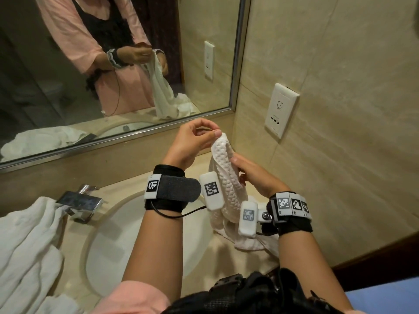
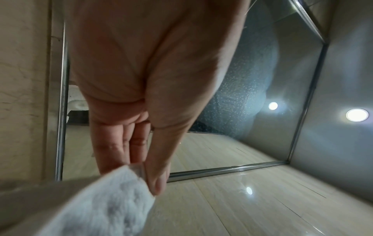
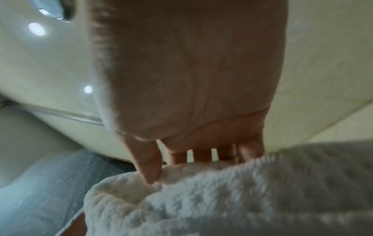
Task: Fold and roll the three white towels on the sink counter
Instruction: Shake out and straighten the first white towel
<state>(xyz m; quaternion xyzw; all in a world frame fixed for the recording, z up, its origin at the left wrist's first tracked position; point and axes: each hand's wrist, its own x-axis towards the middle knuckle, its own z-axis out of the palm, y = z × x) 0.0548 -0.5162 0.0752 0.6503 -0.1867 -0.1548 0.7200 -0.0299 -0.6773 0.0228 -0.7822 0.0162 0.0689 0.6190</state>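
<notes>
A white textured towel (image 1: 229, 177) hangs bunched above the right side of the counter, its lower end resting on the counter (image 1: 244, 254). My left hand (image 1: 204, 134) pinches its top corner between thumb and fingers, as the left wrist view shows with the towel (image 2: 113, 206) under the left hand (image 2: 141, 172). My right hand (image 1: 244, 168) grips the towel lower down on its right side; in the right wrist view the right hand (image 3: 181, 162) has its thumb and fingers curled over the towel (image 3: 222, 199). More white towels (image 1: 27, 245) lie crumpled left of the sink.
A round white sink (image 1: 140, 241) sits in the beige counter with a chrome faucet (image 1: 79, 202) behind it. A mirror (image 1: 113, 64) spans the back wall. A wall socket plate (image 1: 281, 109) is on the tiled right wall.
</notes>
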